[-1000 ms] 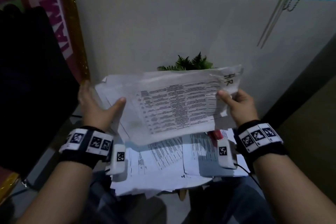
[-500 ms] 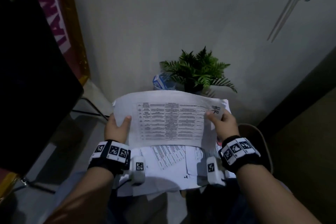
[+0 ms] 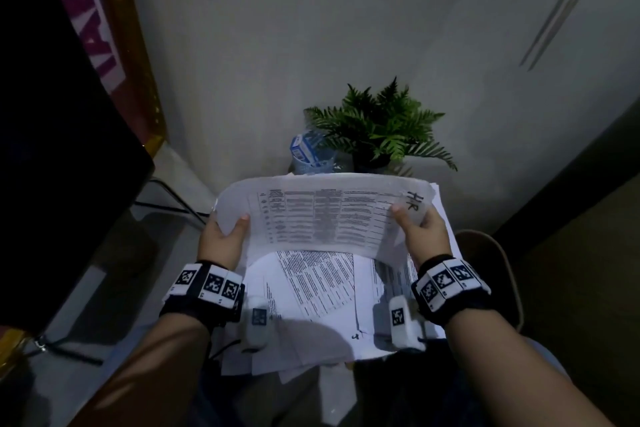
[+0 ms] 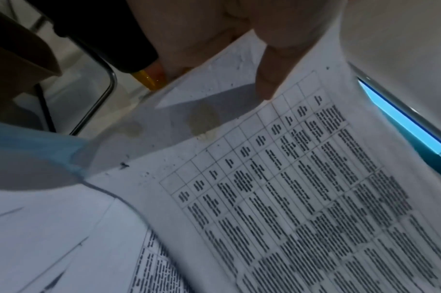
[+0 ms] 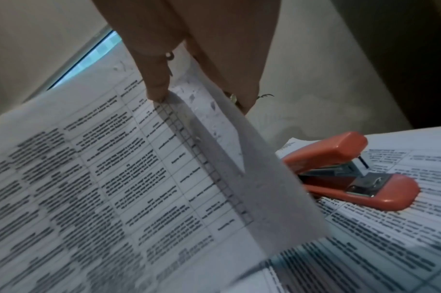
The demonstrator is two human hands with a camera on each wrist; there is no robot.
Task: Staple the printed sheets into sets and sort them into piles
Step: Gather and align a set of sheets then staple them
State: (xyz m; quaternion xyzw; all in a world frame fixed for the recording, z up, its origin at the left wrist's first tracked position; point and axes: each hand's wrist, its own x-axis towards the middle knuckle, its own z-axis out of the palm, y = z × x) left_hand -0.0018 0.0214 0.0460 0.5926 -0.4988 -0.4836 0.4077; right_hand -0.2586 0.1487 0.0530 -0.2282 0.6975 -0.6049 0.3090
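- The held sheet (image 3: 322,215) now sits lower than before, above the paper pile (image 3: 311,291).
- Left hand (image 3: 221,241) and right hand (image 3: 424,236) pinch its side edges.
- The stapler (image 5: 349,172) rests on the pile.

The held sheet (image 3: 325,215) is white, printed with a black ruled grid of small dark text, and carries black handwritten letters at its upper right corner. In the left wrist view it shows two dull tan stains (image 4: 204,121) and fine black specks near its edge. The loose sheets (image 3: 311,291) below it, centre of the head view, are white with black print too. The stapler (image 5: 349,170), right of centre in the right wrist view, is orange-red with silver metal inside. Both wristbands (image 3: 204,284) are black with white blocks bearing black-and-white square codes. The plant (image 3: 381,125) is green; the cup (image 3: 310,152) beside it looks pale blue. Upper left hangs a pink and white banner (image 3: 93,17).
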